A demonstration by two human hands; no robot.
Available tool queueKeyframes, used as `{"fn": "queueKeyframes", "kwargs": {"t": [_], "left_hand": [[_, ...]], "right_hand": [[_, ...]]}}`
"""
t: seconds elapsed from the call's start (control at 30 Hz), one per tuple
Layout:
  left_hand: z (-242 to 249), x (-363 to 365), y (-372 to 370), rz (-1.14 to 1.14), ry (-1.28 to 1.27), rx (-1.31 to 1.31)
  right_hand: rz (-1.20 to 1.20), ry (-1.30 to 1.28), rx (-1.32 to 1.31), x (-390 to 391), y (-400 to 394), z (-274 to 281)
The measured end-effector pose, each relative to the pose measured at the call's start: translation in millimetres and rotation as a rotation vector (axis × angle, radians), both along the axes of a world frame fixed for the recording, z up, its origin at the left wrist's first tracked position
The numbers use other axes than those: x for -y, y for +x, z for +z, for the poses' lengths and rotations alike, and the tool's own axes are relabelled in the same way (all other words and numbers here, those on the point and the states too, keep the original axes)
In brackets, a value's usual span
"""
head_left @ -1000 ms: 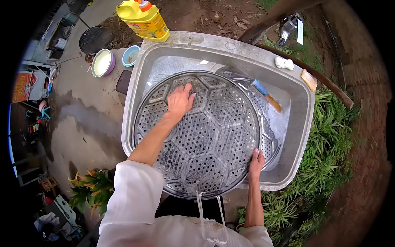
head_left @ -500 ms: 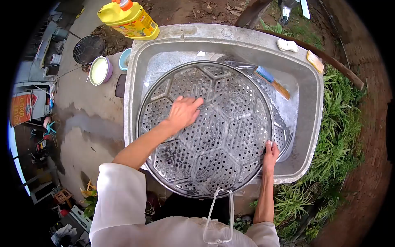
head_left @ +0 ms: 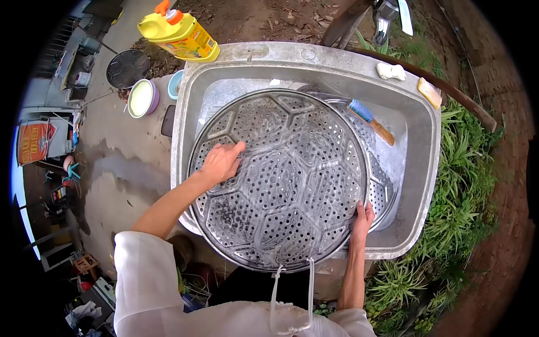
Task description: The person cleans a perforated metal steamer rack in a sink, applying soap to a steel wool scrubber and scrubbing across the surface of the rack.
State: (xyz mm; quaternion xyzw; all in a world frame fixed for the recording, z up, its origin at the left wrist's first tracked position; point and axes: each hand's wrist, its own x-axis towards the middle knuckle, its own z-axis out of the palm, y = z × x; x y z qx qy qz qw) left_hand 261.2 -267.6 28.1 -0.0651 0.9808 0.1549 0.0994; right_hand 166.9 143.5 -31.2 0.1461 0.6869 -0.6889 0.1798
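Note:
A large round perforated steamer tray (head_left: 283,185) lies tilted across the sink's near side, its metal surface streaked with pale suds and dark patches. My right hand (head_left: 360,222) grips its right rim, thumb on top. On the tray's upper left presses my left hand (head_left: 220,164), fingers curled and close together; whatever is under them is hidden. Beneath the tray, a second perforated tray (head_left: 383,188) shows partly at the right, inside the sink. A brush (head_left: 371,122) with blue bristles and a wooden handle rests near the upper right of that lower tray.
The grey stone sink (head_left: 415,185) surrounds the trays. On its rim stand a yellow detergent jug (head_left: 188,39), a white cloth-like lump (head_left: 391,71) and a yellowish sponge (head_left: 429,92). A faucet (head_left: 384,22) hangs beyond. Left on the ground are a purple tub (head_left: 144,99) and another perforated tray (head_left: 127,68).
My left hand has slid left and slightly down over the tray, towards its left edge. My right hand keeps its hold on the rim. The view has shifted slightly.

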Motion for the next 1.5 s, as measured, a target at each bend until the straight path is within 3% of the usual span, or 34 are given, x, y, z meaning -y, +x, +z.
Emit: {"fn": "queueKeyframes", "kwargs": {"t": [0.07,0.1,0.23,0.27,0.33,0.37,0.43,0.47,0.5,0.57,0.63,0.67,0.7,0.73,0.77,0.83,0.9,0.97,1.0,1.07,1.1,1.2,1.27,1.5], "left_hand": [[3,6,22,0.060,-0.034,0.091],[-6,1,12,0.023,-0.069,0.006],[-36,-5,-62,0.260,-0.024,-0.296],[-22,-3,-71,0.286,-0.033,-0.340],[9,-8,-75,0.618,0.464,-0.043],[17,-9,-72,0.630,0.467,-0.079],[30,-1,-61,0.734,0.673,-0.540],[37,8,-66,0.842,0.992,-0.628],[84,9,-64,0.934,0.914,-0.590],[117,18,-73,0.879,0.881,-0.715],[141,17,-75,0.730,0.684,-0.806],[150,21,-75,0.742,0.799,-0.607],[147,26,-77,0.621,0.942,-0.671],[162,38,-74,0.583,0.819,-0.685],[184,51,-72,0.545,0.696,-0.694],[221,94,-84,0.513,0.333,-0.950],[254,137,-119,0.498,0.265,-1.098],[266,175,-157,0.439,0.122,-0.674],[266,183,-172,0.442,0.131,-0.680],[259,192,-198,0.511,0.085,-0.192],[258,191,-199,0.520,0.044,-0.107],[245,197,-203,0.440,0.020,-0.024],[237,199,-205,0.471,-0.029,-0.150],[236,185,-189,0.488,-0.153,-0.224]], "right_hand": [[0.016,0.031,-0.009,-2,5,4],[0.047,0.072,-0.024,-2,4,5],[-0.023,0.084,0.015,14,7,15],[-0.032,0.068,-0.039,16,6,14],[0.032,0.163,-0.113,-6,7,3],[0.044,0.217,-0.147,-11,2,0],[-0.161,0.414,-0.439,12,-6,44],[-0.148,0.429,-0.478,37,-12,77],[-0.029,0.339,-0.463,67,-20,103],[0.244,-0.106,-0.328,151,-29,156],[0.474,-0.300,-0.353,242,-36,190],[0.541,-0.371,-0.333,284,-38,202],[0.594,-0.327,-0.431,321,-45,201],[0.534,-0.098,-0.626,349,-48,199],[0.541,-0.098,-0.634,367,-57,202],[0.311,-0.625,0.076,396,-78,211],[0.322,-0.632,-0.016,416,-92,221],[0.370,-0.671,-0.037,430,-105,229],[0.376,-0.653,-0.032,437,-113,228],[0.388,-0.611,-0.035,443,-121,225],[0.395,-0.575,-0.034,446,-124,226],[0.400,-0.585,-0.003,441,-126,220],[0.444,-0.622,0.023,441,-124,223],[0.384,-0.640,0.108,439,-100,219]]}}
